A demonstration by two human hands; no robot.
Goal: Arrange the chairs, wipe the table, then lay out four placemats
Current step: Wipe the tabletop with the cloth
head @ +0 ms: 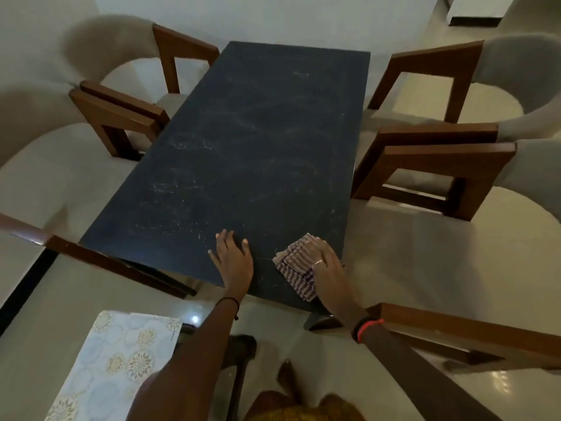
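Glossy pale floor (273, 326) mirrors a light; perhaps a white cabinet (476, 7) beyond

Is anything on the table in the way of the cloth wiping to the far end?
Nothing visible. The right hand presses the striped cloth at the dark table's near edge; only the left hand rests flat beside it.

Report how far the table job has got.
Looks done: chairs stand along both sides. In hand: right hand presses the cloth on the table's near end, left hand flat beside it; smears remain further up. Left: placemats; a patterned one lies off the table.
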